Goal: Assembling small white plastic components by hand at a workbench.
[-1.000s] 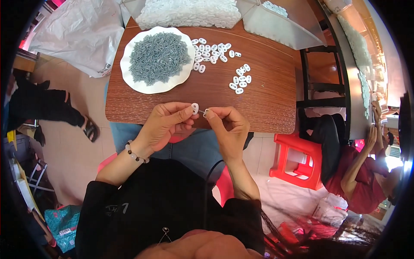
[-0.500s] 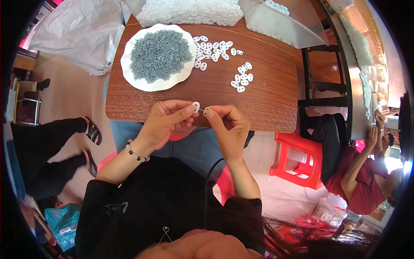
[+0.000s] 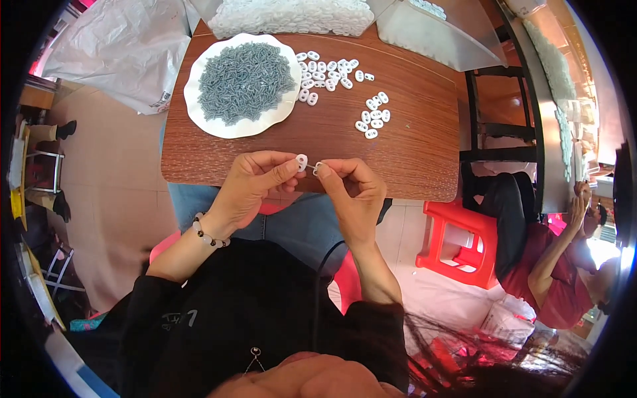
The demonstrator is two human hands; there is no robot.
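Left hand [image 3: 255, 182]: thumb and forefinger pinched together on one white, oval, two-holed plastic piece [image 3: 302, 160], held at the fingertips. Right hand [image 3: 355, 196]: thumb and forefinger pinched on one small white looped piece [image 3: 318, 168], partly covered, just right of the first. One thin grey strand [image 3: 310, 166] spanned the gap between them. Both were held in front of the brown wood-grain tabletop [image 3: 418, 152].

Tabletop, loose: about ten white two-holed pieces [image 3: 376, 115] in the right-hand cluster; a larger cluster [image 3: 331, 66] beside the plate, overlapping, exact count uncertain.

Containers: one white scalloped plate [image 3: 192, 86], heaped with small grey rod-like pieces [image 3: 245, 79], too many to count; two translucent bins at the far edge, the left [image 3: 201, 9] piled with white pieces, the right [image 3: 431, 40] holding some pale pieces.
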